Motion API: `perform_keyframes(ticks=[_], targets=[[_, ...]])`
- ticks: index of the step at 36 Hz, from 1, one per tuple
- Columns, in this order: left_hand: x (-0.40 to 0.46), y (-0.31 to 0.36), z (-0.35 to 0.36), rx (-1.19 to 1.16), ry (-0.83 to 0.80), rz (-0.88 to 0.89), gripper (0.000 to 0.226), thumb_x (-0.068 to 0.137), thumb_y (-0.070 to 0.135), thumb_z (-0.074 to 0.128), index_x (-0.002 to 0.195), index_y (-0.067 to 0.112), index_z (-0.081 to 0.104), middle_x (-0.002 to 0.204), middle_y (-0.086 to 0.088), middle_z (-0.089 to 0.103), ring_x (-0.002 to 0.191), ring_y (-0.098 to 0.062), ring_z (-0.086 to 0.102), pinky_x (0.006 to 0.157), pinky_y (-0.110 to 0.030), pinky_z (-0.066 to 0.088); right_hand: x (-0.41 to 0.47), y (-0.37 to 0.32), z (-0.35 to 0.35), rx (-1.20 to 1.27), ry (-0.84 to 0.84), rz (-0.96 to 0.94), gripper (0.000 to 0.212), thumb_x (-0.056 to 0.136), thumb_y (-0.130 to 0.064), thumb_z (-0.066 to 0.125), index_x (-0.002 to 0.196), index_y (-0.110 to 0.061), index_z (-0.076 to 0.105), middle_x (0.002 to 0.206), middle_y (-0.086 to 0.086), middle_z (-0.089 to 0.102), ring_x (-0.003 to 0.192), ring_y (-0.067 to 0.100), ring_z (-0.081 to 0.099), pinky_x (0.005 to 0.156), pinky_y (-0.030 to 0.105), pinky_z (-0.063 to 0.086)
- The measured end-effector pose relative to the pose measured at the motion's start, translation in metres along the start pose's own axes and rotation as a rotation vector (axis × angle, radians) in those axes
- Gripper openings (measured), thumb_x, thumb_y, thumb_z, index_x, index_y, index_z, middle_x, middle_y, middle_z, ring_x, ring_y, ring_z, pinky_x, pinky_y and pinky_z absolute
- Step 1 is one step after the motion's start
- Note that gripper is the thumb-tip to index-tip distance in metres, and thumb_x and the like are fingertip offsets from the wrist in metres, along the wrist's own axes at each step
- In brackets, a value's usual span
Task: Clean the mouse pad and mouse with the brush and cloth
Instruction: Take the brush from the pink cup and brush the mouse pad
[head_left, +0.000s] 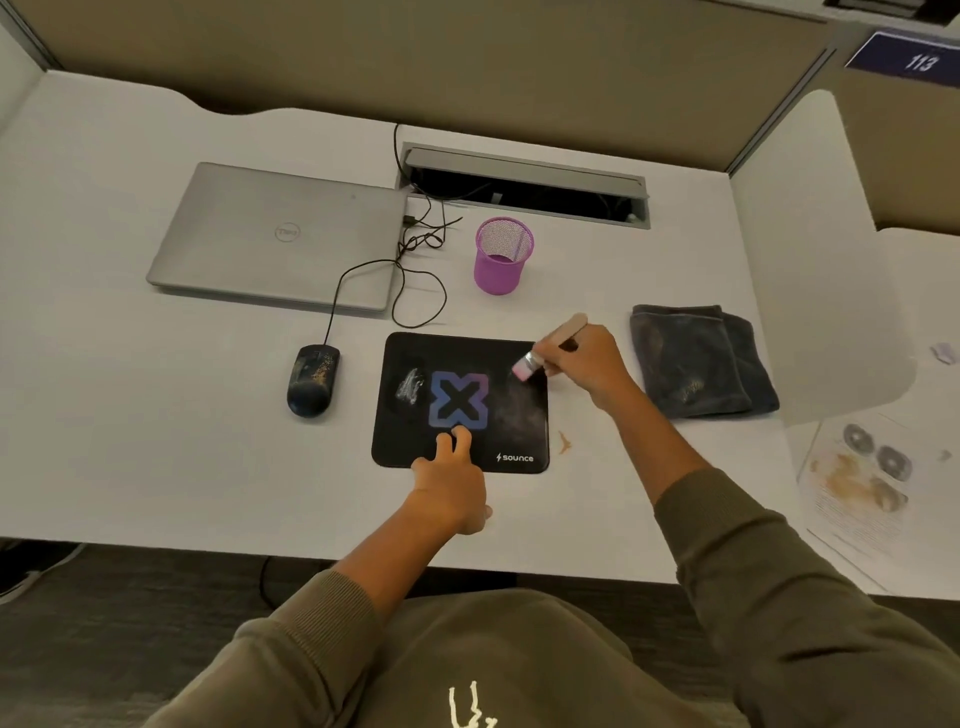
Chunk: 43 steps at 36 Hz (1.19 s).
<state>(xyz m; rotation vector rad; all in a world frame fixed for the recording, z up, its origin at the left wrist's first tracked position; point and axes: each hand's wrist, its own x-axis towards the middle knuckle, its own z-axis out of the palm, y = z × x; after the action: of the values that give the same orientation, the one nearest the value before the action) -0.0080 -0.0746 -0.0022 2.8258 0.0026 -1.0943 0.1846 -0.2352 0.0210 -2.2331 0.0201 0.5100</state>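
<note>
Both hands work: right (582, 364) grips brush (550, 345), bristles down-left; left (452, 483) fingers flat on mouse pad (514, 415).

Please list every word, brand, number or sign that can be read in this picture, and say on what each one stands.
"sounce", with a lightning sign: on the black rectangular mouse pad, beside its big purple X sign.
"DELL", seen upside down: on the closed silver laptop.
"113": on the dark blue plate.
Stained printed paper sheet: too small to read.
White mark on the olive garment: unreadable.
</note>
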Motion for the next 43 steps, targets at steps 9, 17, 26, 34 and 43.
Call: perform_keyframes(ticks=[9, 17, 26, 34, 43], targets=[[-0.002, 0.003, -0.003, -0.021, 0.006, -0.022, 0.058, 0.099, 0.057, 0.063, 0.14, 0.015, 0.062, 0.175, -0.01, 0.002, 0.157, -0.039, 0.017, 0.117, -0.055, 0.041, -0.016, 0.025, 0.002, -0.17, -0.113, 0.026, 0.022, 0.094, -0.034, 0.076, 0.095, -0.013, 0.071, 0.089, 0.006, 0.071, 0.084, 0.02, 0.07, 0.073, 0.027, 0.054], [0.001, 0.008, 0.001, 0.008, 0.007, -0.038, 0.053, 0.099, 0.057, 0.064, 0.134, 0.017, 0.065, 0.173, -0.013, 0.004, 0.155, -0.041, 0.019, 0.116, -0.054, 0.042, -0.009, 0.02, -0.007, -0.086, -0.097, -0.019, 0.023, 0.093, -0.037, 0.078, 0.099, -0.015, 0.073, 0.091, 0.003, 0.074, 0.084, 0.02, 0.074, 0.079, 0.03, 0.06], [0.002, 0.005, 0.003, 0.003, 0.003, -0.036, 0.055, 0.099, 0.056, 0.064, 0.137, 0.016, 0.064, 0.174, -0.012, 0.001, 0.157, -0.04, 0.016, 0.116, -0.054, 0.041, -0.009, 0.011, 0.023, 0.045, -0.025, 0.04, 0.018, 0.095, -0.028, 0.076, 0.103, -0.013, 0.074, 0.094, 0.007, 0.077, 0.078, 0.018, 0.076, 0.075, 0.026, 0.06], [0.004, 0.004, 0.004, -0.006, 0.001, -0.03, 0.054, 0.099, 0.056, 0.063, 0.136, 0.016, 0.064, 0.174, -0.012, 0.001, 0.156, -0.04, 0.016, 0.114, -0.054, 0.042, -0.013, 0.023, 0.006, -0.276, -0.223, 0.001, 0.027, 0.091, -0.035, 0.08, 0.098, -0.012, 0.069, 0.09, 0.005, 0.069, 0.084, 0.022, 0.069, 0.077, 0.03, 0.055], [0.005, 0.003, 0.003, -0.002, -0.013, -0.018, 0.056, 0.099, 0.057, 0.063, 0.135, 0.014, 0.064, 0.173, -0.012, -0.001, 0.156, -0.041, 0.014, 0.114, -0.055, 0.042, -0.007, 0.0, 0.025, -0.022, -0.077, 0.012, 0.02, 0.095, -0.026, 0.076, 0.107, -0.01, 0.074, 0.095, 0.008, 0.075, 0.083, 0.023, 0.075, 0.083, 0.036, 0.06]])
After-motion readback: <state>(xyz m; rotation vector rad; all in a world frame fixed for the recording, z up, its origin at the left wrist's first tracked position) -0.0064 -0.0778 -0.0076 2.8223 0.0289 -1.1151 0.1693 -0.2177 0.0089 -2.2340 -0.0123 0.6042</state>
